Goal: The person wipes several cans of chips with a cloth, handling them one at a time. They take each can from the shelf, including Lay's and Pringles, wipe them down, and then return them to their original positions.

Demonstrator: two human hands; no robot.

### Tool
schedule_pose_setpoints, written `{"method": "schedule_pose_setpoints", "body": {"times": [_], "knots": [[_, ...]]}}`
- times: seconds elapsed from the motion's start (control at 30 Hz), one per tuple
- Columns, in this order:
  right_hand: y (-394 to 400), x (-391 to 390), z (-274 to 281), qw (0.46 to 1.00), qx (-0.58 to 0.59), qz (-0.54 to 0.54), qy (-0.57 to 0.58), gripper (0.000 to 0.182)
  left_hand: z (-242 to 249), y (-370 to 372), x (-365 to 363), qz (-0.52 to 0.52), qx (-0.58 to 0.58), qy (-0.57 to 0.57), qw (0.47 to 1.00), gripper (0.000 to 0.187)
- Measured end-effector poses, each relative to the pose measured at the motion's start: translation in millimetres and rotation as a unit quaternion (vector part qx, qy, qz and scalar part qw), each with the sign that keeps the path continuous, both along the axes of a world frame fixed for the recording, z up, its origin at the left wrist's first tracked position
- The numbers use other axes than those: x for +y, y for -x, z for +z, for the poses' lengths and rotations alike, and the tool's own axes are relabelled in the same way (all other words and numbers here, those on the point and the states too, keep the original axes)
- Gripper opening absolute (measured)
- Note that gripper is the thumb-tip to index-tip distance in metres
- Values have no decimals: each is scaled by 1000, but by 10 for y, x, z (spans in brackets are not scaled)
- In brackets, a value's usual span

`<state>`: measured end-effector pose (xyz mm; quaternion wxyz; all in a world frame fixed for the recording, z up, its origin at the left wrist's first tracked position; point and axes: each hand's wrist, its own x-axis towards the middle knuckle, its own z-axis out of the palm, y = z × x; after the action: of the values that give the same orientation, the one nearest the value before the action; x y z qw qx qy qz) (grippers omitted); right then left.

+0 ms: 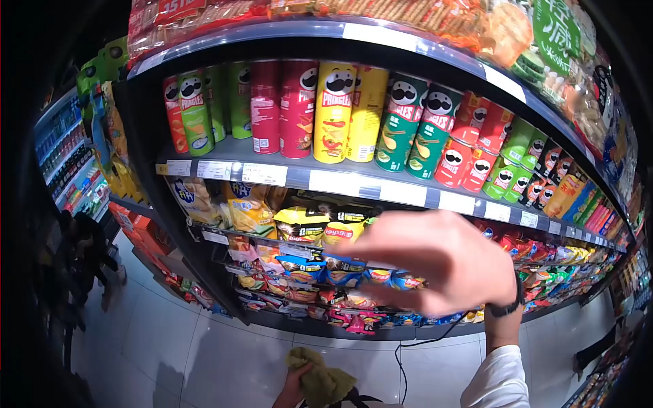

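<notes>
My left hand (294, 386) is low at the bottom of the view, closed on an olive-green cloth (320, 378) that hangs from its fingers. My right hand (439, 262), a dark band at its wrist, reaches across in front of the lower shelves. It is blurred by motion, with fingers pointing left, a gap between them, and nothing visible in it. Behind it are bags of chips (340, 231), partly covered by the hand. Just above stands a row of Pringles cans, among them a yellow can (333, 112) and a dark green can (401, 122).
White price tags line the shelf edge (299, 175). Packaged snacks (422, 20) fill the shelf above. A dark cable (401, 367) hangs down to the tiled floor (231, 367). At the left is a person in dark clothes (85, 251), near orange boxes (146, 231).
</notes>
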<state>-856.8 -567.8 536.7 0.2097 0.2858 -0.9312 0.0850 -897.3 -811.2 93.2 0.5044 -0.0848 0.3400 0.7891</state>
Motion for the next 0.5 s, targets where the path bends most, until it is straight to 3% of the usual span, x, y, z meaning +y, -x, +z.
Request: {"method": "schedule_pose_setpoints", "body": {"times": [0.13,0.23,0.37,0.4,0.47,0.5], "knots": [[-541,-368,-61,983,34,180,25,31,-57,-174,131,-53,-37,9,998,33],[-816,-561,-221,977,100,181,49,60,200,-338,289,-66,-29,6,997,34],[-851,-758,-512,904,380,54,188,58,295,-572,322,-68,-41,-4,997,34],[-913,-694,-480,901,397,48,169,56,258,-640,316,-68,-20,-1,997,34],[-1087,-418,-430,893,419,43,159,55,67,-722,273,-57,-10,16,998,34],[-1238,-131,-395,963,205,106,141,40,-61,-794,266,-24,13,46,999,35]]}}
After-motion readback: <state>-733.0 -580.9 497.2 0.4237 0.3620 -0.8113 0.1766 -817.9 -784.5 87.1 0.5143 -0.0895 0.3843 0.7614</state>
